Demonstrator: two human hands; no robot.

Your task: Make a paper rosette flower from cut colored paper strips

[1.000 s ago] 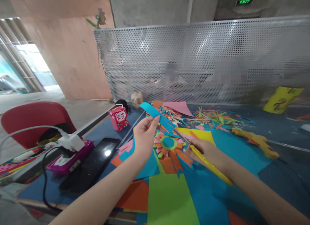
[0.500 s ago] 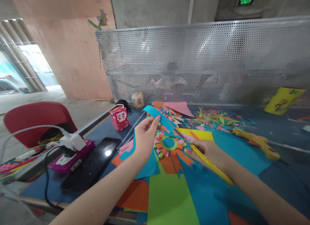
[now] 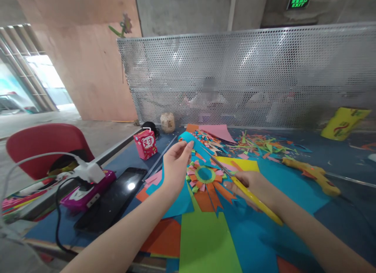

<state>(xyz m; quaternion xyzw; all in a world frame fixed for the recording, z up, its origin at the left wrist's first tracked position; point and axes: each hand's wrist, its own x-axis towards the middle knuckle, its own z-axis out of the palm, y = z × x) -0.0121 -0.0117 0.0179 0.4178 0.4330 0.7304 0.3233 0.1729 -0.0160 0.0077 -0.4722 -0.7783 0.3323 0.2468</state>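
My left hand (image 3: pixel 175 164) pinches a strip of blue paper (image 3: pixel 192 141) and holds it up over the table. My right hand (image 3: pixel 255 187) grips yellow-handled scissors (image 3: pixel 253 198), and their blades (image 3: pixel 216 161) reach into the strip. Below the hands lies a paper rosette (image 3: pixel 205 175) with a blue centre, a green ring and pink and orange petals. It rests on sheets of blue, orange, yellow and green paper (image 3: pixel 204 241).
A red drink carton (image 3: pixel 145 143), a black phone (image 3: pixel 113 198), a pink box with a white plug (image 3: pixel 88 185) and a red chair (image 3: pixel 44 145) stand at left. A yellow glue gun (image 3: pixel 314 174) and paper scraps (image 3: pixel 258 141) lie at right. A perforated metal screen (image 3: pixel 264 69) closes the back.
The blue strip has dropped lower and looks shorter above my left hand. The scissors have shifted slightly along it. Both arms otherwise stay in place.
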